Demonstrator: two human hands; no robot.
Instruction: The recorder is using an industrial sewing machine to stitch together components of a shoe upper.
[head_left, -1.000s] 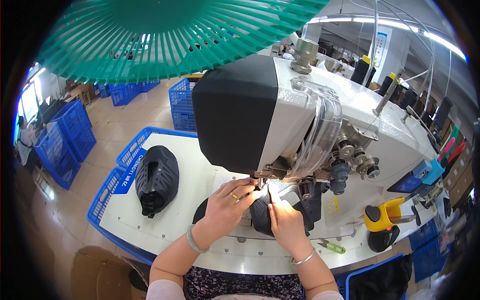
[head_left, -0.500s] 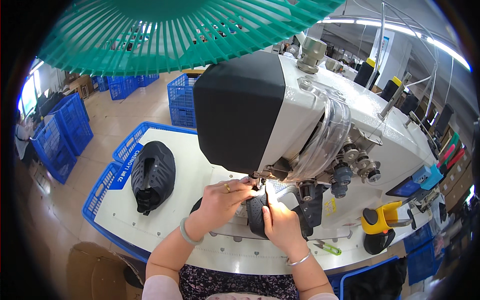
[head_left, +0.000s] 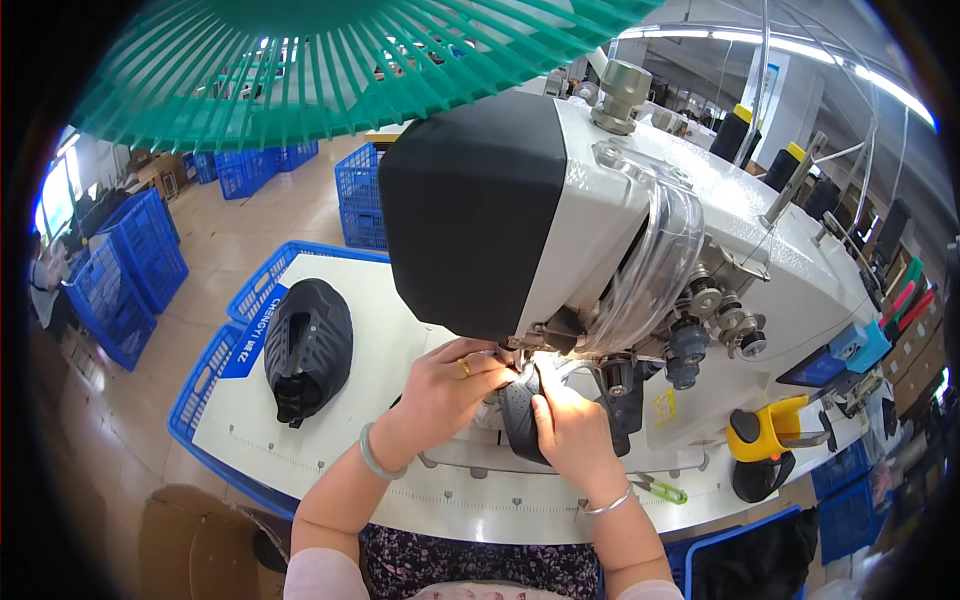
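A large white sewing machine [head_left: 640, 240] with a black front cover stands on the white table [head_left: 390, 330]. Under its lit needle area lies a black shoe upper piece [head_left: 518, 420]. My left hand [head_left: 450, 385] pinches that piece from the left, right by the needle, a ring on one finger and a bracelet at the wrist. My right hand [head_left: 568, 430] presses on the piece from the right, fingers closed on its edge. Both hands nearly touch each other.
A pile of black shoe uppers [head_left: 308, 345] lies on the table's left. Blue plastic crates [head_left: 215, 365] hang at the left edge; more blue crates [head_left: 130, 265] stand on the floor. A green fan guard [head_left: 330, 60] hangs overhead. A yellow-black tool [head_left: 765, 435] and green-handled snips [head_left: 660, 490] sit right.
Both hands stayed at the needle and closed in slightly on the black piece; the view drifted a little, shifting the pile of uppers in the picture.
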